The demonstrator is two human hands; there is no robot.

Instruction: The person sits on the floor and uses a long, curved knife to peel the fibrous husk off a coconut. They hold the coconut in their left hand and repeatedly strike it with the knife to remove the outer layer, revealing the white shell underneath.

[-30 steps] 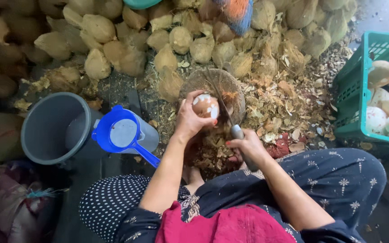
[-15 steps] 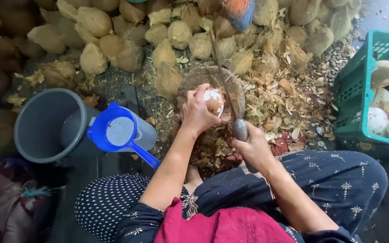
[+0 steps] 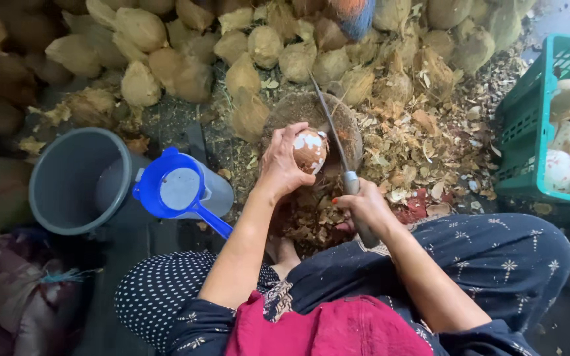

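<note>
My left hand [image 3: 280, 161] grips a partly peeled coconut [image 3: 310, 149], brown with white patches, held over a round wooden block [image 3: 354, 128]. My right hand [image 3: 366, 209] is closed around the handle of a long knife [image 3: 330, 125]. Its blade points up and away, just right of the coconut. Brown shell chips [image 3: 311, 221] lie heaped below both hands, between my knees.
A pile of husked coconuts [image 3: 186, 53] fills the far side. A grey bucket [image 3: 77, 181] and a blue jug with a strainer lid [image 3: 179, 191] stand at left. A green crate [image 3: 536, 132] of peeled white coconuts [image 3: 562, 168] stands at right. Husk scraps [image 3: 423, 145] litter the floor.
The knife has swung up from low beside the coconut, so the blade now points upward. The left hand has turned the coconut a little.
</note>
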